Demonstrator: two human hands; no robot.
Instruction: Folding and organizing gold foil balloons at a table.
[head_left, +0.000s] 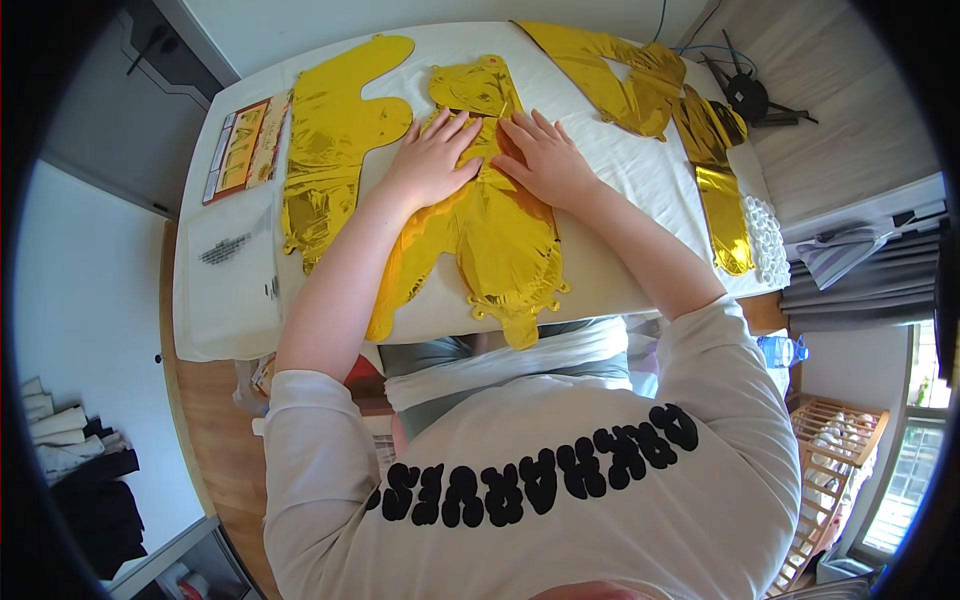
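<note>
A deflated gold foil balloon (505,240) lies on the white-covered table in front of me, wrinkled, with small tabs along its edge. My left hand (432,160) rests on its upper left part, fingers stretched out. My right hand (545,160) is spread on its upper right part. Orange-tinted material shows at the balloon's edges beneath both hands. To the left is another flat gold foil balloon (335,130), its rounded arm close to my left hand. Further gold foil balloons (610,75) lie at the far right, one strip (722,215) running down the right side.
On the left lie a printed card package (245,150) and a translucent plastic bag (232,280). A bundle of white loops (767,240) sits at the table's right edge. A black device (748,98) with cables is at the back right. A wooden slatted frame (835,450) stands behind me, right.
</note>
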